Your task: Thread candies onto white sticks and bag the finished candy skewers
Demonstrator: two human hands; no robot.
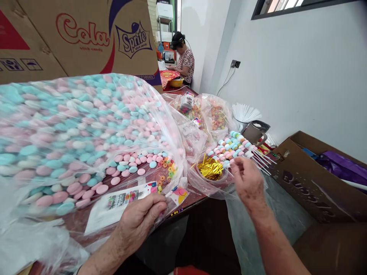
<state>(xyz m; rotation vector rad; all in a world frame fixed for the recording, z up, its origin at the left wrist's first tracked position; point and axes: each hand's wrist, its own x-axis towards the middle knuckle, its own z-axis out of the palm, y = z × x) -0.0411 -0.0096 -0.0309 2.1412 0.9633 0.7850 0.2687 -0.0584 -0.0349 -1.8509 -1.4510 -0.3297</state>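
Observation:
My left hand [143, 215] pinches a small clear plastic bag with a colourful printed end [178, 195], low over the table's front edge. Under and beside it lies a white printed packet [119, 204]. My right hand [249, 183] has its fingers closed at the near end of a pile of candy skewers [228, 149], apparently on one skewer. Pink, blue and white candy discs are threaded on their white sticks. Just left of my right hand, gold twist ties [210, 168] fill a round container. Small ring candies [166, 168] lie loose near my left hand.
A big clear bag of candy discs [86, 118] covers the left, before a large cardboard box [86, 34]. Bags of ring candies [218, 114], a bundle of white sticks [245, 112] and a mug [255, 131] stand behind. An open carton [309, 183] is at right; a person [185, 61] sits beyond.

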